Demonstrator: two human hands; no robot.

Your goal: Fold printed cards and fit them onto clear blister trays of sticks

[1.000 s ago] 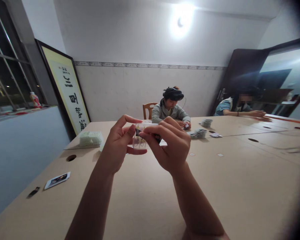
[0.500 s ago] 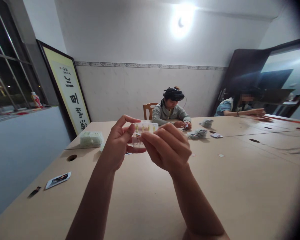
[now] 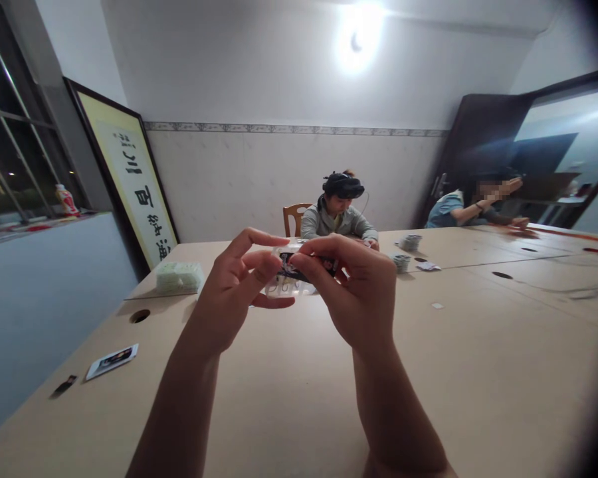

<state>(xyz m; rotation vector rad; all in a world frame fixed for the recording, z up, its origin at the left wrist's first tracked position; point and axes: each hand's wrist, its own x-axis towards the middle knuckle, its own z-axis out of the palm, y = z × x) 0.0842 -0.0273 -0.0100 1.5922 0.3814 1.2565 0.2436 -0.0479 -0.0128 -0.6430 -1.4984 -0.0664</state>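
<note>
Above the table, a small clear plastic box is held up between both hands. Curved metal hooks, like fish hooks, show in its lower compartments. My left hand grips the box's left end, with the thumb in front and fingers at the top and bottom edges. A black printed label lies across the upper front of the box. My right hand pinches the label between thumb and index finger at the box's right side. The right hand's fingers hide the box's right end.
A stack of clear boxes stands at the table's left. Nearer lie a picture packet and a small black piece, beside a cable hole. Packet stacks lie near a seated person; another person sits right.
The black label now shows across the box front, where yellowish pieces were visible before. My right hand has turned and shifted slightly right. The person at right has raised a hand.
</note>
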